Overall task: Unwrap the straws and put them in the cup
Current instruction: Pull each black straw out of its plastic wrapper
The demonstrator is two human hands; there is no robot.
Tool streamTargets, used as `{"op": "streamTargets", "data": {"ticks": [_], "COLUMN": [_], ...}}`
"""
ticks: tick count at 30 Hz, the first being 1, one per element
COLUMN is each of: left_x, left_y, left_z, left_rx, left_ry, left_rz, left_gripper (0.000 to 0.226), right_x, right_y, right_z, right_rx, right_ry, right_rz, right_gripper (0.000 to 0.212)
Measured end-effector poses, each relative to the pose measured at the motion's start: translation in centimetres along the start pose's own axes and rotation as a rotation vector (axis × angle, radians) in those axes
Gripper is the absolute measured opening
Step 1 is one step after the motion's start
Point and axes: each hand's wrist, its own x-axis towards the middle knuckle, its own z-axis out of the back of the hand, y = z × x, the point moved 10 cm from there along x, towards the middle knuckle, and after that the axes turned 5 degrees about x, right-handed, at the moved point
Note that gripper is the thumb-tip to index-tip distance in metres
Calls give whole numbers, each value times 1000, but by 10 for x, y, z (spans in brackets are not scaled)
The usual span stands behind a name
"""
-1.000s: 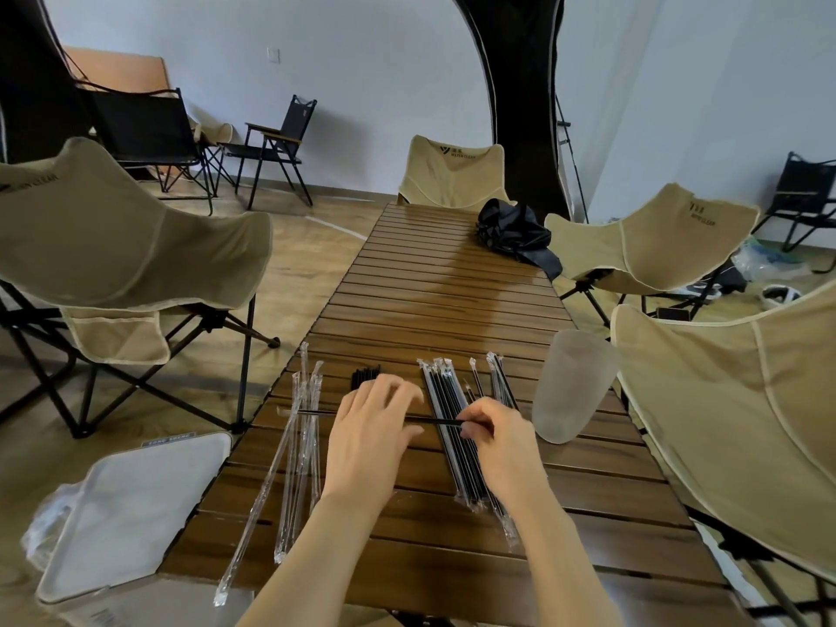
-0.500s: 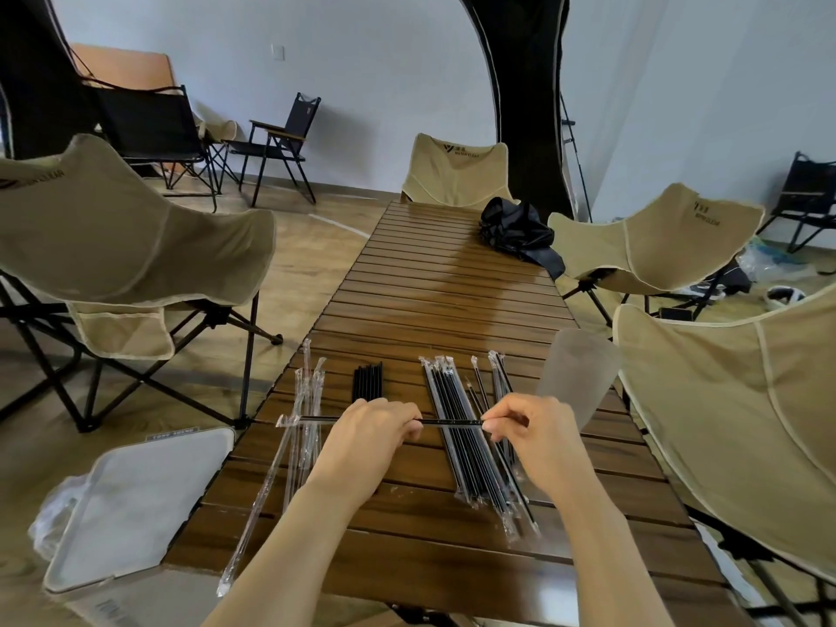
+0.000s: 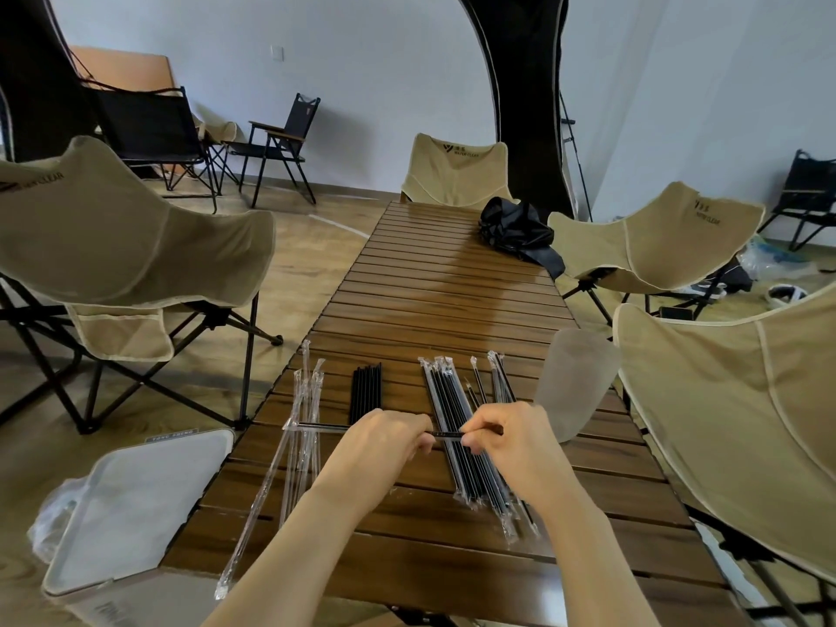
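Holding one thin black plastic straw (image 3: pixel 445 434) crosswise: left hand (image 3: pixel 384 438) curled round its clear film wrapper (image 3: pixel 316 426), right hand (image 3: pixel 506 434) pinching the bared end, likely to pull them apart.

One black straw (image 3: pixel 445 434) is held level and crosswise above the table (image 3: pixel 452 310), its clear wrapper (image 3: pixel 316 426) trailing toward 9 o'clock. Beneath it the wrapped straws (image 3: pixel 452 400) lie lengthwise in a bundle. The bare straws (image 3: pixel 365 391) lie at the bundle's 10 o'clock, and the empty wrappers (image 3: pixel 301 468) lie farther toward 9 o'clock. The frosted cup (image 3: pixel 572 382) stands at 2 o'clock.
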Motion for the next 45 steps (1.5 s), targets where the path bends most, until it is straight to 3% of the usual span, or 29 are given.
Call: {"op": "streamTargets", "data": {"ticks": [13,19,27,31,39,45], "left_x": [-3,0,2,-6,-5,0], "left_y": [7,4,2,8,10,2], "left_z": [23,10,11,23,18,16], "left_rx": [121,117,138,137,75,71], "left_ry": [-129,-8,-12,-70,-43,-3], "left_rz": [34,9,10,36,49,33], "left_gripper": [15,9,11,14,15,16], "right_x": [4,8,4,4,8,11], "right_y": [-2,0,3,-5,-9,-3], "right_z": [2,-16,-19,-17,-12,-16], "right_rx": [-41,-26,36,55,-53,-74], "right_ry": [-10,78,57,38,38,63], "right_rz": [2,-9,31,-9,-9,29], "right_gripper": [12,13,13,26,9,10]}}
